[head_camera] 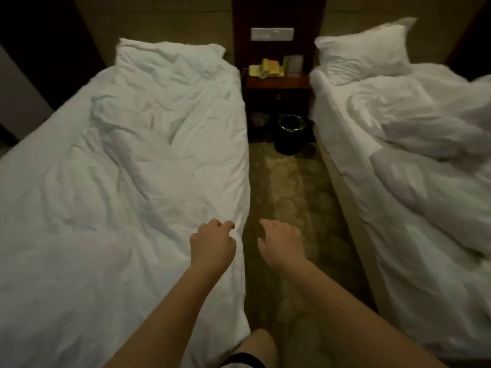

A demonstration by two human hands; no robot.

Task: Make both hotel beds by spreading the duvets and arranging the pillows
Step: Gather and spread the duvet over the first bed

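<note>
One crumpled duvet [138, 160] runs lengthwise toward its pillow [170, 59], left hand [212, 241] seemingly touching.

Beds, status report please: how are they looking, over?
Left hand curled at rumpled left duvet edge, grip unclear; right hand empty over aisle. Right duvet bunched, unspread. Bin at aisle's far end.

Both bare forearms [172, 309] reach from the bottom edge toward the lower centre of the frame. The left hand [212, 244] and right hand [281, 244] hang side by side, palms down, fingers loosely curled, gripping nothing.
</note>
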